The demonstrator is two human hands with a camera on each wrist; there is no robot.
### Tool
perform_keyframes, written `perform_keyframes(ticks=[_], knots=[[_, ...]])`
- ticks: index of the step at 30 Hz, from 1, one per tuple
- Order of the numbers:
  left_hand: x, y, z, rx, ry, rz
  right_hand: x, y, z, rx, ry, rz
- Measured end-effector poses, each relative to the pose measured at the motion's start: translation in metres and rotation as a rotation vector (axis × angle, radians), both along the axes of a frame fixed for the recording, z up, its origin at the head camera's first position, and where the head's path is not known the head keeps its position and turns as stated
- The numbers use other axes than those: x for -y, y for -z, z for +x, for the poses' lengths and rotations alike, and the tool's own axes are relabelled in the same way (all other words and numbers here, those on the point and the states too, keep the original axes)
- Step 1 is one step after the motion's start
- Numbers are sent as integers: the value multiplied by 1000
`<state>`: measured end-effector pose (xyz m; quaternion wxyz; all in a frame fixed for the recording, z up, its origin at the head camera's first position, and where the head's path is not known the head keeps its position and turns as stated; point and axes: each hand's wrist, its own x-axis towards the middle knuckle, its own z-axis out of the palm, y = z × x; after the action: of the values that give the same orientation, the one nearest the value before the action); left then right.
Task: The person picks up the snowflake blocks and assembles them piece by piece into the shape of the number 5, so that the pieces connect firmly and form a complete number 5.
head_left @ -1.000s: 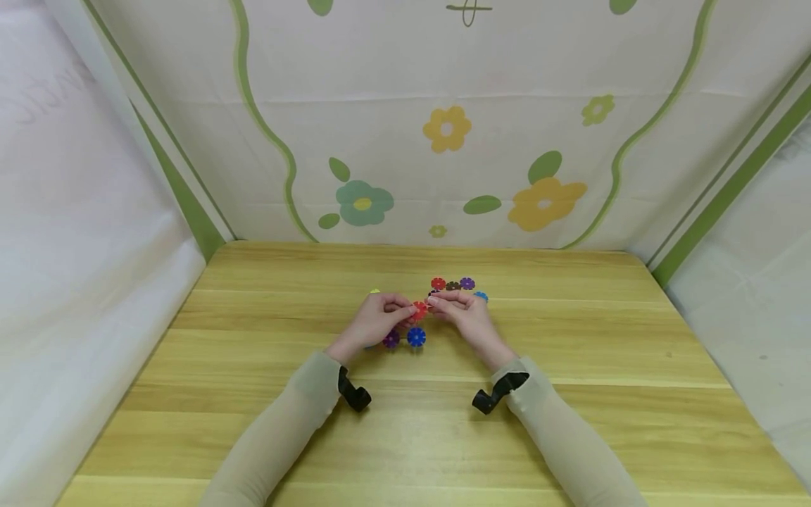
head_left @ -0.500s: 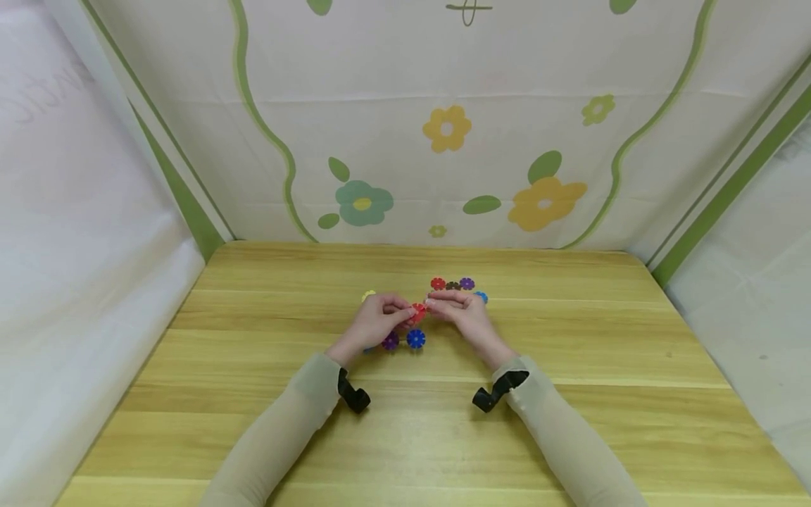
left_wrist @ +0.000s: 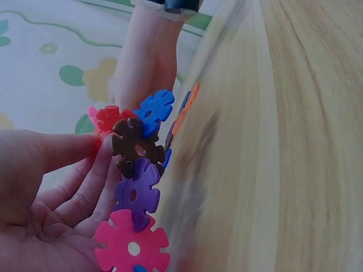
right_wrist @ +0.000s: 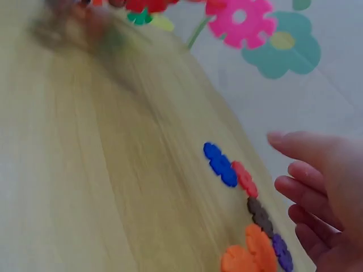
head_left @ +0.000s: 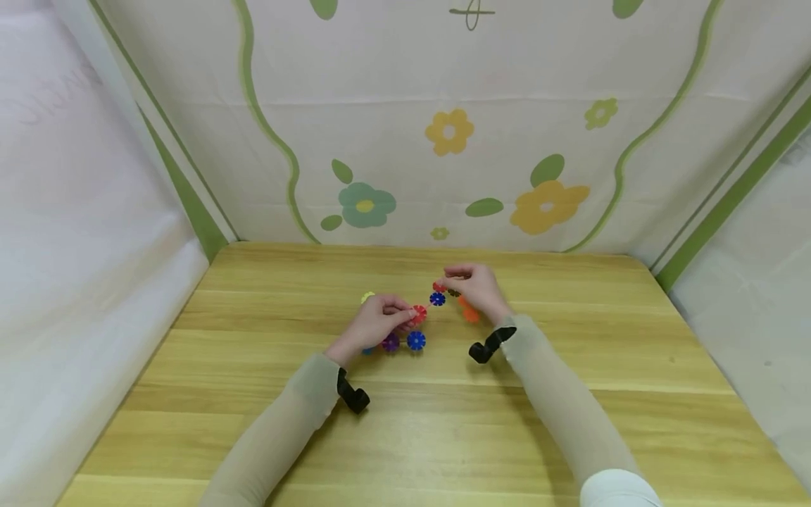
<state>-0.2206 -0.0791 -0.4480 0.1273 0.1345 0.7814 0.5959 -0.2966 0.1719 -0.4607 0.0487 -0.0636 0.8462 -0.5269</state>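
Notched plastic discs joined in a chain hang from my left hand (head_left: 374, 325), whose thumb and fingers pinch a red disc (head_left: 418, 314). In the left wrist view the chain shows a brown disc (left_wrist: 136, 148), a purple disc (left_wrist: 138, 194) and a pink disc (left_wrist: 131, 241). My right hand (head_left: 476, 289) is above loose discs at the back of the table. The right wrist view shows its fingers apart from the thumb, holding nothing, beside a blue disc (right_wrist: 220, 164), a red disc (right_wrist: 244, 179), a brown disc (right_wrist: 260, 216) and a purple disc (right_wrist: 282, 253).
The wooden table (head_left: 405, 436) ends at a white cloth backdrop (head_left: 380, 127) printed with flowers. Orange discs (head_left: 469, 310) lie below my right hand. Black straps with camera mounts are on both wrists.
My right hand has moved away from the red disc, back and to the right, over the loose discs. My left hand keeps its pinch in nearly the same place.
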Motion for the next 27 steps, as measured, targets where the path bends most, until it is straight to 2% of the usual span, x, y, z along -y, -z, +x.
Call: perform_keyframes(ticks=[5,14,27], knots=[[-1,1,-1,5,-5,2,2,4,-4,-20,0,99],[-1,0,-1,20,-5,8,0,11,-6,-130,-41,221],[0,2,0,1,8,-23,7,10,-6,-88,-41,246]])
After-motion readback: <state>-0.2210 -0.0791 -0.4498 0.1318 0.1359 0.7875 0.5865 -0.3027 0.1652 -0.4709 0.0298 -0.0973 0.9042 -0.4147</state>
